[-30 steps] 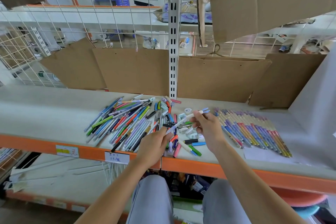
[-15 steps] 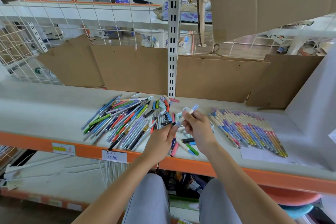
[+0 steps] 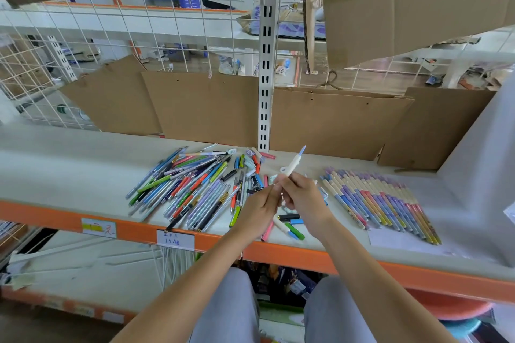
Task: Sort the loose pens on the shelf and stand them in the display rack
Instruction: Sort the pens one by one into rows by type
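Both hands meet over the shelf (image 3: pixel 69 172): right hand (image 3: pixel 302 198) grips a white pen (image 3: pixel 292 166) tilted upward, left hand (image 3: pixel 257 211) pinching its lower end. Loose pens (image 3: pixel 189 186) sprawl left; a sorted row (image 3: pixel 381 203) lies right.

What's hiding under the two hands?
Under the left hand and right hand lie loose pens on the shelf: green, pink and black ones poke out. Any pens directly beneath the hands are covered.

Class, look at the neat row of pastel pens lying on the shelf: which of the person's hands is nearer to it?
Right. The right hand hovers just left of the row of pastel pens, gripping a white pen; the left hand is further left.
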